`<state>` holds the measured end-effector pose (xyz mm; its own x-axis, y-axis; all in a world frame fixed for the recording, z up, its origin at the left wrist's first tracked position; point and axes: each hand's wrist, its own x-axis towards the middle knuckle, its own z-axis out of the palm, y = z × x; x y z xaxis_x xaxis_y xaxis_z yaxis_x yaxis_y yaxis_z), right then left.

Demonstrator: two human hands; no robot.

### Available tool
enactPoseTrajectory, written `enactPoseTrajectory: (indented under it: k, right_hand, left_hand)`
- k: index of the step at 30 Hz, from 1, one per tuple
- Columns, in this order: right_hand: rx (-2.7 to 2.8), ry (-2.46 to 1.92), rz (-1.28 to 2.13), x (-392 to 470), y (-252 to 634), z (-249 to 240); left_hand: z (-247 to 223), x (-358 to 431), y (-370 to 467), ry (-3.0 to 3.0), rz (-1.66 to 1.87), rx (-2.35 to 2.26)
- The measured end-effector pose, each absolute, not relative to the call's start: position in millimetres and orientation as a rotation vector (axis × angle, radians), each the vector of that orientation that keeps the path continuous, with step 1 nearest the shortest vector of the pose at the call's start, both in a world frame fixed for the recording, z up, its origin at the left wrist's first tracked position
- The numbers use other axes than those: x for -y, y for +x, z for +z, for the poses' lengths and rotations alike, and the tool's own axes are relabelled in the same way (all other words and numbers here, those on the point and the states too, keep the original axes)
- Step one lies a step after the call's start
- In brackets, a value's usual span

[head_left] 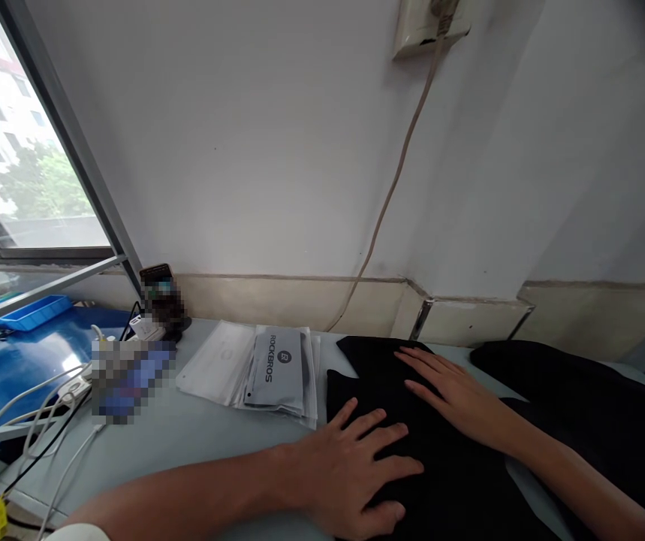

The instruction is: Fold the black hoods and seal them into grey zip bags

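Note:
Black cloth [446, 481], perhaps a garment, lies spread on the pale table at the lower middle. My left hand [350, 466] rests on its left side with the fingers spread wide, nothing held. Farther up the cloth, my right hand [451, 394] lies flat with its fingers stretched out, also holding nothing. To the right of my right forearm is more black cloth [598, 398]. Just left of the cloth, clear plastic bags [215, 368] are stacked, and a grey packet marked ROCKBROS [280, 368] sits on top of them.
Blurred-out phones or devices [136, 379] and white cables [34, 421] occupy the table's left end. Beyond a metal frame bar [46, 289] is a blue surface with a blue tray [34, 312]. A cord [393, 191] hangs down the wall from a socket [429, 30].

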<state>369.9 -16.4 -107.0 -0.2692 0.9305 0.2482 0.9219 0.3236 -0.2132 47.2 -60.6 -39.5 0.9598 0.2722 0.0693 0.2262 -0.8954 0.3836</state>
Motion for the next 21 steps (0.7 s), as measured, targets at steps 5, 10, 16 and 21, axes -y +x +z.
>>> enactPoseTrajectory:
  k: [5,10,16,21]
  right_hand:
    - [2.224,-1.723,0.086,18,368,-109]
    - [2.245,-1.749,0.1,17,368,-110]
    - [2.154,-1.71,-0.049,17,365,-106]
    - [2.149,-1.68,-0.066,16,366,-108]
  left_hand:
    - [-41,60,47,2.712,0.174,-0.369]
    - [-45,59,47,2.67,0.231,-0.378]
    - [-56,57,51,2.636,0.362,-0.451]
    - [-60,56,52,2.656,0.407,-0.45]
